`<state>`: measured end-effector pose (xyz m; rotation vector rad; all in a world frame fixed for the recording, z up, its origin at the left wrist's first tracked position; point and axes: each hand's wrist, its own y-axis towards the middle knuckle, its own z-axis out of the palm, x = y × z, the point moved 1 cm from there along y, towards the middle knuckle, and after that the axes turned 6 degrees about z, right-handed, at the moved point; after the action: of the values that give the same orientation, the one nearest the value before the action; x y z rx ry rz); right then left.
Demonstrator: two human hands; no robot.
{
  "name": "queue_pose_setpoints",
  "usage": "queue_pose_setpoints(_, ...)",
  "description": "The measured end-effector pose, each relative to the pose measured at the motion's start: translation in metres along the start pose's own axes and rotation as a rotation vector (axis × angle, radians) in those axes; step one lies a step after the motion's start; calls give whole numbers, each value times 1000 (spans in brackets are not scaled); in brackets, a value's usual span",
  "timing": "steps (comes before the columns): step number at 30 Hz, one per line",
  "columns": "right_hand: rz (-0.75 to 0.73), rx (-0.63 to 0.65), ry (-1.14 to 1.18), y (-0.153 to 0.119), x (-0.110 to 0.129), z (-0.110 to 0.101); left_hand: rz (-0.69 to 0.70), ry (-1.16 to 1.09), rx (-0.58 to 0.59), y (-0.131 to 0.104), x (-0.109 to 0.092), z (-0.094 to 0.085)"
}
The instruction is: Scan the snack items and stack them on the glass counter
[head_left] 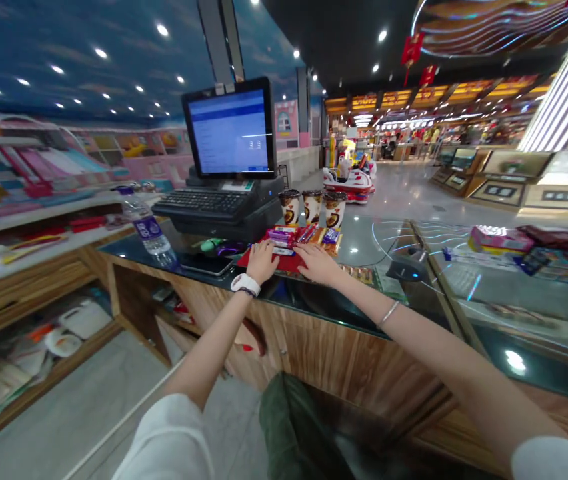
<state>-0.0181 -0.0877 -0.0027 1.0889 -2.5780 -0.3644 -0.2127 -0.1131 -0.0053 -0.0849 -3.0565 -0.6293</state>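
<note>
On the dark glass counter (314, 305), a red sheet or packet (290, 263) lies under several small wrapped snacks (284, 235). My left hand (263, 261) touches the left side of this pile, and my right hand (319, 264) touches its front right part. The fingers of both hands are bent over the wrappers; what they grip, if anything, is too small to make out. Just behind the snacks stand three patterned cups with dark lids (312, 208). A purple snack packet (331, 237) lies to the right of the pile, near my right hand.
A touchscreen register (231, 130) with a keyboard (204, 202) stands at the back left, beside a water bottle (150, 230). A black tablet (207, 265) lies near the front edge. To the right are a black scanner (407, 264) and boxed goods (501, 239).
</note>
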Motion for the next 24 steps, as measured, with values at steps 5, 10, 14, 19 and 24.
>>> queue_pose_setpoints(5, 36, 56, -4, 23, 16, 23, -48, -9, 46, -2, 18, 7)
queue_pose_setpoints(10, 98, 86, -13, 40, 25, 45, -69, -33, 157, -4, 21, 17)
queue_pose_setpoints(14, 159, 117, 5, 44, 27, 58, -92, -58, 236, -5, 20, 22)
queue_pose_setpoints(19, 188, 141, -6, 44, 27, 65, -74, -85, 276, -4, 20, 24)
queue_pose_setpoints(24, 131, 65, -90, 41, 32, 56, -45, -80, 197, -4, 18, 23)
